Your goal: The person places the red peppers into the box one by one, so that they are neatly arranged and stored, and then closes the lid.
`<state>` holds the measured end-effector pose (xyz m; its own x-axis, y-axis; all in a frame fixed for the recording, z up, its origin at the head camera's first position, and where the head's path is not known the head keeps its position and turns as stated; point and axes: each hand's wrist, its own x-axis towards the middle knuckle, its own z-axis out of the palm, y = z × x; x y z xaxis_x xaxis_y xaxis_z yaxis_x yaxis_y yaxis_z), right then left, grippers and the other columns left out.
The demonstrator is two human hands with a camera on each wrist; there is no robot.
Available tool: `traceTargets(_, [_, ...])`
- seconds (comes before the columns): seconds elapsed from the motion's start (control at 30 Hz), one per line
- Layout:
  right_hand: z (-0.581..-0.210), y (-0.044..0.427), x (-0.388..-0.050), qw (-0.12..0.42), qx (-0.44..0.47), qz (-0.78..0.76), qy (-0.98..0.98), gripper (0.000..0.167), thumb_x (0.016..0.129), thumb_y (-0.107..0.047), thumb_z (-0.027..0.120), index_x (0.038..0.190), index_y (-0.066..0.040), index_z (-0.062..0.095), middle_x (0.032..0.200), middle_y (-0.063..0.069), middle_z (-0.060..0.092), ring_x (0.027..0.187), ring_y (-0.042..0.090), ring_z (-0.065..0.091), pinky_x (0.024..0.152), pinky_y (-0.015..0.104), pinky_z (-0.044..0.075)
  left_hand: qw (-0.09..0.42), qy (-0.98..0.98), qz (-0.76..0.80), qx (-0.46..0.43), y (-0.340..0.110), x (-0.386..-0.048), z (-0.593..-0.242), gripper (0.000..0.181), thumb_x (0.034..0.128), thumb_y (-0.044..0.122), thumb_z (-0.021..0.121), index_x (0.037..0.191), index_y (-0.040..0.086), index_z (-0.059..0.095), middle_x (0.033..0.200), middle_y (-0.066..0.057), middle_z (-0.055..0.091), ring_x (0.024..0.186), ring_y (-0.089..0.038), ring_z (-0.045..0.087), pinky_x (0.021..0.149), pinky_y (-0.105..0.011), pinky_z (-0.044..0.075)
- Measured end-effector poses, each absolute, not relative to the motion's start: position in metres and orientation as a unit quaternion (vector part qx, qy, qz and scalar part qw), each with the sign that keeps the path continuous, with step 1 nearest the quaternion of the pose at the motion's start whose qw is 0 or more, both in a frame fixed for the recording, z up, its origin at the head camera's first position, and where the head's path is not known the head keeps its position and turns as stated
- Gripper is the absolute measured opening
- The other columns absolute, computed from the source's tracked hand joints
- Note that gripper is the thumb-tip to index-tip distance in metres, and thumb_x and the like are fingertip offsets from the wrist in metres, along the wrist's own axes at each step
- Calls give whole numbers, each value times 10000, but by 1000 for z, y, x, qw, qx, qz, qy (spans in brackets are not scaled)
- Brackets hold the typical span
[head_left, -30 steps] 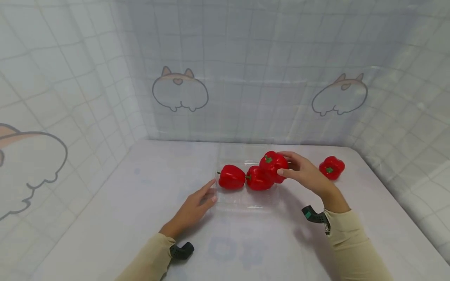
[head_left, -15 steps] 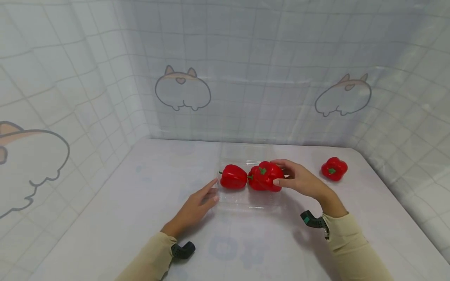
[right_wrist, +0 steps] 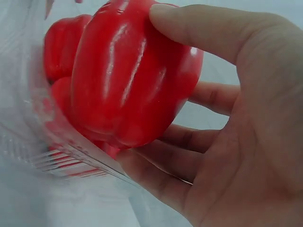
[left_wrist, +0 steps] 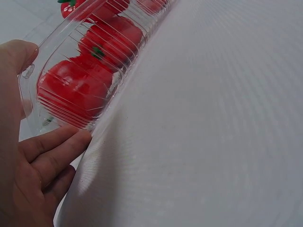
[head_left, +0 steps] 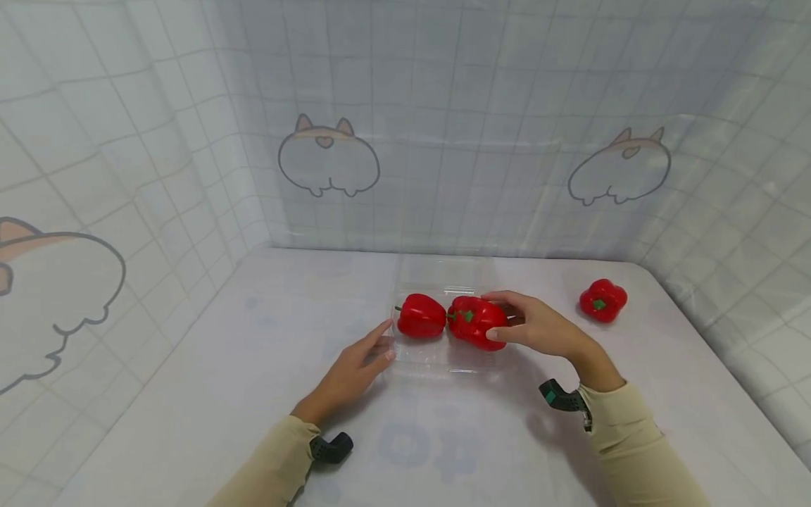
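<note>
A clear plastic box (head_left: 437,366) stands on the table, its lid (head_left: 443,267) folded back behind it. Inside at the left lies a red bell pepper (head_left: 421,316), stem to the left. My right hand (head_left: 538,325) grips another red bell pepper (right_wrist: 132,80) between thumb and fingers, at the box's right end and over a third red pepper (right_wrist: 64,47) that it mostly hides in the head view. With extended fingers and thumb, my left hand (left_wrist: 38,170) touches the left end of the box, nothing wrapped in its grasp.
One more red bell pepper (head_left: 603,301) lies on the white table (head_left: 304,296), right of the box and beyond my right hand. Pale gridded curtains (head_left: 469,141) with cartoon prints enclose the back and both sides.
My right hand has lowered its bell pepper and shifted slightly left, into the right part of the box. The left hand stays at the box's left end.
</note>
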<state>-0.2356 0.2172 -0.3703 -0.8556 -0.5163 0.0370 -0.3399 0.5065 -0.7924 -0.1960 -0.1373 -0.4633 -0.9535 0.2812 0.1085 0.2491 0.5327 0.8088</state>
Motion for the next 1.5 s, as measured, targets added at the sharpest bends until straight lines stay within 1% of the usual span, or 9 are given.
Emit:
traceTargets(0.17, [-372, 213, -231, 98, -249, -399, 877, 680, 866, -319, 790, 1449, -126, 497, 1360, 82, 563, 1208, 303, 551, 910, 401, 559, 17, 875, 457, 155, -138, -196, -463, 627, 1010, 371, 595, 1569, 392, 311, 1421, 22, 570, 1289, -182, 551, 1054, -514, 444])
traceTargets(0.27, [-372, 212, -229, 92, -250, -392, 880, 693, 855, -315, 801, 1449, -125, 496, 1361, 79, 561, 1201, 303, 558, 908, 408, 560, 15, 876, 456, 157, -138, -196, -463, 625, 1010, 372, 594, 1569, 388, 313, 1415, 26, 573, 1284, -174, 554, 1061, -509, 439])
traceTargets(0.5, [-372, 209, -225, 95, -242, -377, 889, 732, 815, -306, 838, 1448, -162, 501, 1355, 25, 560, 1203, 262, 555, 902, 390, 562, 21, 874, 458, 158, -138, -197, -463, 627, 1009, 395, 589, 1570, 391, 309, 1417, 34, 568, 1291, -174, 547, 1060, -512, 439])
traceTargets(0.77, [-368, 206, -225, 99, -246, -346, 900, 776, 805, -353, 842, 1466, -158, 486, 1409, 54, 514, 1272, 294, 503, 922, 414, 555, 23, 877, 454, 154, -139, -199, -458, 634, 1005, 405, 592, 1569, 405, 302, 1420, 44, 563, 1294, -173, 542, 1062, -514, 437])
traceTargets(1.0, [-364, 205, -226, 108, -253, -331, 903, 823, 791, -354, 852, 1498, -188, 463, 1433, 60, 495, 1293, 294, 477, 941, 436, 543, 26, 876, 457, 150, -139, -200, -455, 629, 1006, 396, 593, 1567, 406, 309, 1424, 24, 561, 1303, -193, 536, 1074, -538, 415])
traceTargets(1.13, [-364, 204, -224, 112, -265, -328, 900, 828, 791, -343, 854, 1514, -258, 460, 1389, 52, 512, 1252, 271, 490, 897, 408, 562, 26, 877, 456, 148, -139, -199, -458, 628, 1006, 407, 587, 1567, 411, 303, 1424, 22, 562, 1308, -196, 532, 1073, -545, 414])
traceTargets(1.23, [-363, 203, -223, 110, -270, -324, 900, 822, 789, -338, 856, 1512, -300, 466, 1310, 40, 541, 1198, 252, 513, 853, 378, 574, 25, 877, 457, 148, -138, -198, -458, 628, 1005, 411, 587, 1566, 412, 305, 1419, 22, 563, 1306, -198, 531, 1071, -549, 416])
traceTargets(1.37, [-363, 202, -222, 111, -269, -319, 902, 809, 792, -349, 854, 1506, -303, 476, 1262, 34, 552, 1170, 245, 526, 841, 368, 577, 24, 876, 457, 150, -138, -198, -459, 625, 1006, 417, 584, 1568, 401, 310, 1419, 26, 564, 1306, -195, 531, 1074, -547, 412])
traceTargets(1.5, [-365, 203, -221, 120, -268, -319, 901, 783, 812, -358, 836, 1505, -300, 475, 1287, 29, 544, 1177, 239, 524, 848, 365, 574, 27, 876, 458, 148, -139, -197, -459, 624, 1007, 414, 584, 1569, 392, 313, 1417, 29, 565, 1306, -195, 531, 1071, -541, 418])
